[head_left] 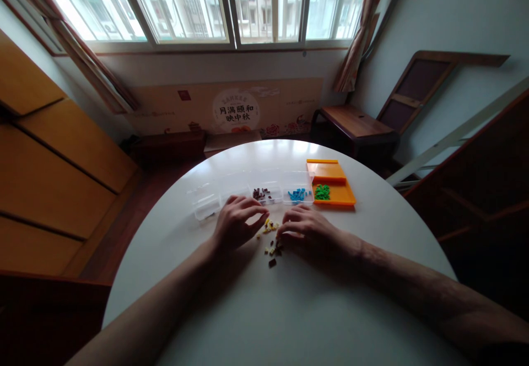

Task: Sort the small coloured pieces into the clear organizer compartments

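Note:
My left hand (pixel 239 220) is over the white table, its thumb and fingertips close together in a pinch at the left edge of a loose pile of tiny yellow, cream and brown building bricks (pixel 270 226). Whatever lies between those tips is too small to name. On the pile's right side, my right hand (pixel 308 227) bends its fingers down to the pieces, thumb tucked beneath; its grip content is hidden. Closer to me are more cream and brown bricks (pixel 271 251) and one larger dark brown piece (pixel 272 263).
Behind the hands stands a clear compartment box (pixel 206 210) with dark brown bricks (pixel 261 194) and blue bricks (pixel 298 195). To its right, an orange tray (pixel 345 194) holds green pieces (pixel 322 192). The round white table (pixel 264 322) has a wooden bench (pixel 357 122) beyond it.

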The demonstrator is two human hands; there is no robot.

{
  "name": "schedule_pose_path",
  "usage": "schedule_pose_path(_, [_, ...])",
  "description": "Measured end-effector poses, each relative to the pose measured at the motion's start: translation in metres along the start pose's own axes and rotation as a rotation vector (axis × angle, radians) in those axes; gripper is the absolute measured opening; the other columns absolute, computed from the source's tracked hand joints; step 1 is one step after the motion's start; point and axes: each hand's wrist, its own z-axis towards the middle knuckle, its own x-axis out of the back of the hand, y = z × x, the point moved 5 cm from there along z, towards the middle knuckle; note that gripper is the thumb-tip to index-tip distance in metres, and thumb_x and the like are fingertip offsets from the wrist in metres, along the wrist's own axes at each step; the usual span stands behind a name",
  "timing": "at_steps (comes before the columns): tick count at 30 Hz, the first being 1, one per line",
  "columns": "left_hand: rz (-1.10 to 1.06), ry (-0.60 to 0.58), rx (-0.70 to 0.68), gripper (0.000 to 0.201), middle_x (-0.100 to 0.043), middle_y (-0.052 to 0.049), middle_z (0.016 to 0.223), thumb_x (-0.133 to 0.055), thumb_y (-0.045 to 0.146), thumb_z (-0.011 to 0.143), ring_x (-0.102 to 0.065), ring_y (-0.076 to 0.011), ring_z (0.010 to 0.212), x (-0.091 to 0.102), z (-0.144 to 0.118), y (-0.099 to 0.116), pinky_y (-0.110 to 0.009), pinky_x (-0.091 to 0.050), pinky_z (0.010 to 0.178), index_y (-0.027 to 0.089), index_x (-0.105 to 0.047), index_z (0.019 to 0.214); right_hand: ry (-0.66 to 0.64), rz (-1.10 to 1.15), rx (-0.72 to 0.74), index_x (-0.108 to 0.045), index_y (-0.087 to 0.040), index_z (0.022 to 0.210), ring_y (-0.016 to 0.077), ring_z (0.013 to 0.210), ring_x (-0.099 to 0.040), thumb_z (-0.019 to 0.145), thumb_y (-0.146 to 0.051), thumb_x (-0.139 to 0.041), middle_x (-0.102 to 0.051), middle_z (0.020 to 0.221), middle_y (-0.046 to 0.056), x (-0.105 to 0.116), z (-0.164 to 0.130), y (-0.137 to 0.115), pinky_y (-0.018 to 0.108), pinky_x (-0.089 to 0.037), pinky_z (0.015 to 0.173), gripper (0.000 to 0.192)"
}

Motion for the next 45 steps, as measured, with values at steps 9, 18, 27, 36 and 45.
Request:
schedule_pose_path(9, [-0.010, -0.119, -0.025, 0.013, -0.083, -0.001, 0.096, -0.073, 0.033, 0.102, -0.073, -0.0174, 0.084, -0.010, -0.005, -0.003, -0.038, -0.048, 0.084, 0.026, -0.080, 0.094, 0.043, -0.026, -0.081, -0.073, -0.025, 0.104, 0.0205, 0.094, -0.066, 0.108, -0.026, -0.064, -0.074, 0.101, 0.003, -0.003, -0.001, 0.004, 0.037, -0.046, 0.092, 0.011])
schedule_pose_path(18, [-0.034, -0.155, -0.055, 0.009, -0.082, -0.001, 0.096, -0.073, 0.030, 0.101, -0.073, -0.0184, 0.085, -0.011, -0.005, -0.001, -0.038, -0.046, 0.085, 0.026, -0.080, 0.095, 0.015, -0.053, -0.140, -0.068, -0.022, 0.108, 0.0232, 0.101, -0.068, 0.109, -0.023, -0.063, -0.076, 0.108, 0.005, -0.005, -0.001, 0.005, 0.039, -0.046, 0.094, 0.006])
schedule_pose_path(27, [-0.106, -0.242, -0.059, 0.005, -0.081, -0.001, 0.098, -0.078, 0.031, 0.092, -0.072, -0.0199, 0.088, -0.011, -0.006, 0.005, -0.039, -0.049, 0.086, 0.030, -0.081, 0.096, 0.030, -0.073, -0.196, -0.069, -0.022, 0.103, 0.0255, 0.102, -0.066, 0.104, -0.029, -0.071, -0.074, 0.107, 0.007, -0.003, -0.002, 0.007, 0.040, -0.047, 0.095, 0.007])
schedule_pose_path(36, [-0.100, -0.229, -0.104, 0.010, -0.079, -0.001, 0.094, -0.075, 0.035, 0.099, -0.071, -0.0168, 0.083, -0.011, -0.006, 0.007, -0.036, -0.048, 0.083, 0.030, -0.082, 0.096, 0.061, -0.083, -0.210, -0.071, -0.022, 0.100, 0.0241, 0.096, -0.066, 0.103, -0.031, -0.073, -0.073, 0.104, 0.006, -0.003, -0.003, 0.011, 0.039, -0.046, 0.093, 0.010])
schedule_pose_path(45, [-0.077, -0.215, -0.087, 0.009, -0.079, -0.002, 0.100, -0.078, 0.037, 0.097, -0.072, -0.0178, 0.086, -0.012, -0.006, 0.005, -0.036, -0.049, 0.084, 0.030, -0.082, 0.101, 0.086, -0.098, -0.223, -0.071, -0.022, 0.102, 0.0240, 0.094, -0.066, 0.104, -0.026, -0.070, -0.074, 0.103, 0.006, -0.004, -0.004, 0.011, 0.040, -0.047, 0.095, 0.005])
